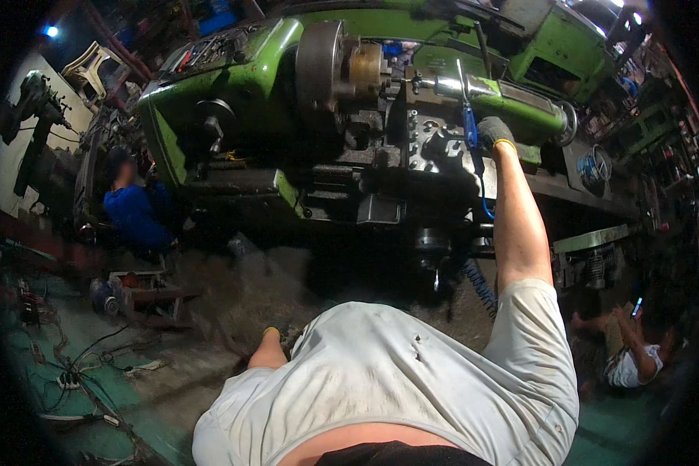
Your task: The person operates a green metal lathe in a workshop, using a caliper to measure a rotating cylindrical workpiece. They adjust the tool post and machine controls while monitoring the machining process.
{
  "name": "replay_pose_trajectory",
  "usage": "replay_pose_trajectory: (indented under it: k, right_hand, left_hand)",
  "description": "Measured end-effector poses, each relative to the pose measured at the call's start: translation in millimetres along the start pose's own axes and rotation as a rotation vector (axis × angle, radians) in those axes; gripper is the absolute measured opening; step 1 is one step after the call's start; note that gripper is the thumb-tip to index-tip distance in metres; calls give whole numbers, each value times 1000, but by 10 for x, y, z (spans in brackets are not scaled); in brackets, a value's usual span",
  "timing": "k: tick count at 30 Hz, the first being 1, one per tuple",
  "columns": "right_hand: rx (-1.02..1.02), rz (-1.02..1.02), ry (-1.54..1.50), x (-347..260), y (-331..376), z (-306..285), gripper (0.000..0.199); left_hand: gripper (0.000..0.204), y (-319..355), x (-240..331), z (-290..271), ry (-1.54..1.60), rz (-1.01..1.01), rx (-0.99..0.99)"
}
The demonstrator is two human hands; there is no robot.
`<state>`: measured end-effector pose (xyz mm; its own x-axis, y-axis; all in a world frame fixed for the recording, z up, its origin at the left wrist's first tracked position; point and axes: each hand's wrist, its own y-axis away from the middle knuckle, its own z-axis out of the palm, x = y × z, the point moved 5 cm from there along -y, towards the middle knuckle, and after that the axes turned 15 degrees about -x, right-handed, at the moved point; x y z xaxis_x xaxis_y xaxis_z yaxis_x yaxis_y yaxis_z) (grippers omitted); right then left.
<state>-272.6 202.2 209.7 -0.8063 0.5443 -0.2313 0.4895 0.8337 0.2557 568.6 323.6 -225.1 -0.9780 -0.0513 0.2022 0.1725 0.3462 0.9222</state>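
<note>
The right hand [495,133], in a grey glove, grips a blue air gun [469,124] at the upper right, beside the lathe's chuck [324,64]. If the chuck spins, the glove could catch. The left hand [273,335] hangs low; I cannot tell its grip.

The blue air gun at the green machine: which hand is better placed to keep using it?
Probably the right hand: it grips the blue air gun at the green lathe. The left hand hangs low, away.

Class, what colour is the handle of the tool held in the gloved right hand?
Blue handle, seen in the head view.
</note>
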Motion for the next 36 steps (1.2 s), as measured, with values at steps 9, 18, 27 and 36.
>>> replay_pose_trajectory:
  k: [9, 18, 27, 36]
  right_hand:
    - [-49, -92, -149, -183, 82, -49, 30]
    - [6, -209, -269, -621, 618, -308, 29]
    - [48, -119, -324, -509, 825, -390, 37]
    - [77, -61, -338, -315, 414, -150, 36]
  left_hand:
    - [55, -108, 737, -41, -26, 93, 75]
    - [57, -380, 1268, 205, -52, 256, 284]
    - [60, 746, 1295, 805, -5, -68, 11]
    - [58, 812, 1241, 831, 10, -83, 26]
